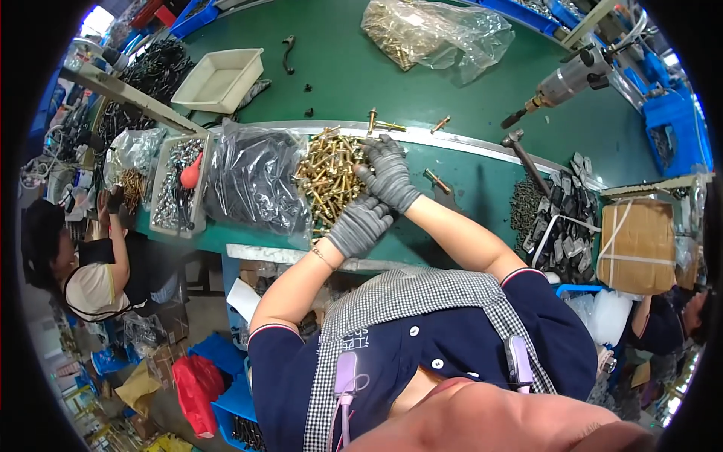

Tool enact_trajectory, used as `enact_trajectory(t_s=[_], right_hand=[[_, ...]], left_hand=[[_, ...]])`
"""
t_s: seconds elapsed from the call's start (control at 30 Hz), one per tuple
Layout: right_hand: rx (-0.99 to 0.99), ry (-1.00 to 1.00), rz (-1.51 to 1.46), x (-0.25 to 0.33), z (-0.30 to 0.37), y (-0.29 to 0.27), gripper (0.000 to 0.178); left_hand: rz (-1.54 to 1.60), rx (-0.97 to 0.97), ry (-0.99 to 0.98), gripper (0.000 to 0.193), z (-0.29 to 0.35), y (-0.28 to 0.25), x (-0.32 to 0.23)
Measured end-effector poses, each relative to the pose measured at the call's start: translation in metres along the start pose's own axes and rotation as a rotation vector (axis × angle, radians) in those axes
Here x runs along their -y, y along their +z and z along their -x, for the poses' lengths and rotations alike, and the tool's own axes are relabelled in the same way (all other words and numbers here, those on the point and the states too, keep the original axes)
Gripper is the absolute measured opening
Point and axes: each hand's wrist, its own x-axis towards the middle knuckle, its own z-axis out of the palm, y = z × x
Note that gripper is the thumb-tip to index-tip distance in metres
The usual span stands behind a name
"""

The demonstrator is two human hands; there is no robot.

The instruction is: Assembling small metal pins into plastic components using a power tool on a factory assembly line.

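Note:
A heap of brass-coloured bolts (330, 177) lies on the green bench before me. My left hand (360, 226), in a grey striped glove, rests at the heap's near right edge with its fingers stretched out. Against the right side of the heap is my right hand (388, 175), gloved alike, its fingers spread and curved along the bolts. The hands almost meet. Neither visibly grips a bolt, though the undersides of the fingers are hidden. Just beyond the right hand, a few loose bolts (389, 126) lie by the metal strip. Another bolt (437, 181) sits to its right.
Left of the heap are a clear bag of black parts (260, 181) and a tray of small hardware (167, 215). A power drill (561, 81) hangs at the right. Beyond it stand a hammer (527, 160), black metal parts (568, 233) and a carton (639, 248). Co-workers sit on both sides.

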Motion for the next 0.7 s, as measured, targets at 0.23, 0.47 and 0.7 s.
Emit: enact_trajectory(t_s=[0.23, 0.47, 0.7], right_hand=[[0.069, -0.036, -0.506, -0.05, -0.043, -0.019, 0.039], [0.314, 0.262, 0.486, -0.144, -0.055, -0.097, 0.024], [0.259, 0.122, 0.284, -0.115, -0.004, -0.134, 0.015]], left_hand=[[0.003, -0.093, 0.001, 0.018, -0.001, -0.013, -0.001], [0.144, -0.237, -0.11, 0.018, -0.053, -0.016, -0.03], [0.334, -0.264, -0.421, 0.016, -0.085, 0.0, -0.027]])
